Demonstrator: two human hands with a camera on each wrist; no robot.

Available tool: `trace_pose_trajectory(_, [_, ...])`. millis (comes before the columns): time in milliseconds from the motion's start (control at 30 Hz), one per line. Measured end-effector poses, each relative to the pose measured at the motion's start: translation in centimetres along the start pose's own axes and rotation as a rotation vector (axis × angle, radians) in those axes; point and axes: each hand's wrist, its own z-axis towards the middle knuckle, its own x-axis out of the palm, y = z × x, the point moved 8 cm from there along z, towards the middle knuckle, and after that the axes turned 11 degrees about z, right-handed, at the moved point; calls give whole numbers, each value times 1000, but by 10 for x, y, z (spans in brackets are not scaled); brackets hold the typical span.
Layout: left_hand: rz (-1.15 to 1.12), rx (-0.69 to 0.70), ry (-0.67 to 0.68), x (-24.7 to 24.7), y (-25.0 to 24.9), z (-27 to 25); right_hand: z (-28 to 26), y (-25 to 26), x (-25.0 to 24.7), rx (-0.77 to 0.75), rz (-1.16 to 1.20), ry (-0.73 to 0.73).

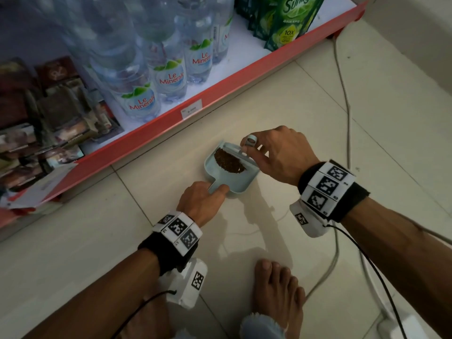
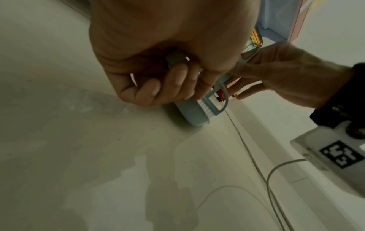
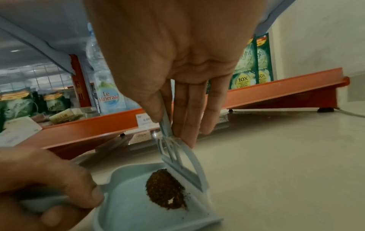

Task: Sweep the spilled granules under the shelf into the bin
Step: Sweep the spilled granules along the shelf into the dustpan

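Observation:
A pale blue dustpan (image 1: 215, 168) lies on the tiled floor just in front of the red shelf base. A heap of brown granules (image 1: 228, 161) sits inside the dustpan (image 3: 136, 207). My left hand (image 1: 208, 195) grips the pan's handle, with its fingers (image 2: 177, 79) curled round it. My right hand (image 1: 252, 149) pinches the thin handle of a small pale blue brush (image 3: 182, 164). The brush stands with its head on the pan's open edge, against the granules (image 3: 166, 187). Its white bristles (image 2: 205, 105) show in the left wrist view. No bin is in view.
The red shelf edge (image 1: 195, 113) carries water bottles (image 1: 168, 77), green sachets (image 1: 286, 20) and a price tag (image 1: 192, 110). Cables (image 1: 347, 118) run over the floor on the right to a white power strip (image 1: 403, 326). A bare foot (image 1: 276, 289) stands behind the pan.

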Motion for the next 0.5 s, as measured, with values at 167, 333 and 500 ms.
trace_pose_trajectory(167, [-83,83,-63,-14,-1,-15,0,14,-30,-29,78,-134])
trace_pose_trajectory(333, [-138,95,-114,-43,19,-38,5,47,-32,-106,125,-79])
trace_pose_trajectory(500, [-252,-3,-196,-83,72,-71,8,109,-28,-254,189,-35])
